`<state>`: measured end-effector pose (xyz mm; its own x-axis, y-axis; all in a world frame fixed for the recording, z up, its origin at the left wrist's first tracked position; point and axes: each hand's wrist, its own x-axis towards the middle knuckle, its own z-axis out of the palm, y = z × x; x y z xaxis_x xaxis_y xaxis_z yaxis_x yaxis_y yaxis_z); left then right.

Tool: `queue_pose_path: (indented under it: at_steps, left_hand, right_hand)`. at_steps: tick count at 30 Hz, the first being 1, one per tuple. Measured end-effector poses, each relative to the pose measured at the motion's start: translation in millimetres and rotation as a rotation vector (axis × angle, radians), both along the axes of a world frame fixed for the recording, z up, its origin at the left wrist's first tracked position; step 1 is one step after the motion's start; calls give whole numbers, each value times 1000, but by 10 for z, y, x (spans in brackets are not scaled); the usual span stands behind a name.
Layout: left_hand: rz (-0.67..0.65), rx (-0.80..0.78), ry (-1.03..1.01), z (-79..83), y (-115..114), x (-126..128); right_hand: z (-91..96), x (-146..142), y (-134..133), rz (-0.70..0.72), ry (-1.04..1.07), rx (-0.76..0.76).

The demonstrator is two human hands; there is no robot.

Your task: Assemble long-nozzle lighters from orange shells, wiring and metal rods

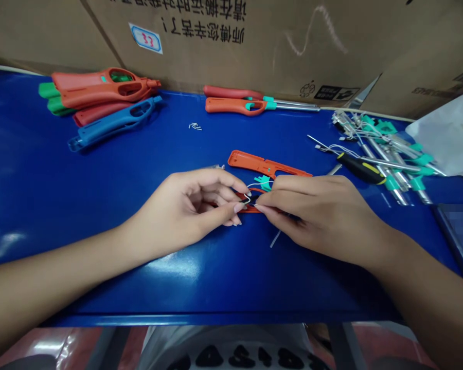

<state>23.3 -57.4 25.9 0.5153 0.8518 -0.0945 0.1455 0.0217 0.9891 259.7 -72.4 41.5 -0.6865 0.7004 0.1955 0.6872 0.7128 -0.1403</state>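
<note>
My left hand [202, 205] pinches a thin white wire [248, 197] between thumb and forefinger. Opposite it, my right hand [312, 210] has its fingertips pressed together near the wire's other stretch; what they grip is too small to make out. Beneath both hands lies an orange lighter shell half [250, 208], mostly covered by my fingers. A teal plastic part [263, 182] shows between the hands. Just behind them rests another orange shell half [254, 162], its inner side up.
Orange, green and blue lighter shells [116, 105] are piled at the back left. Two lighters with metal tubes [235, 105] lie by the cardboard box [254, 56]. Small screws [195, 126] sit mid-table. At right are a black-and-yellow screwdriver [360, 167], several metal tubes with teal parts [393, 149] and a white bag [447, 133].
</note>
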Motion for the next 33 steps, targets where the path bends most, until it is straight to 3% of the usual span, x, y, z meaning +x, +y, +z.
queue_pose_path:
  at_steps: [33]
  left_hand:
    - [-23, 1, -21, -19, 8, 3]
  right_hand:
    - [11, -8, -11, 33, -51, 122]
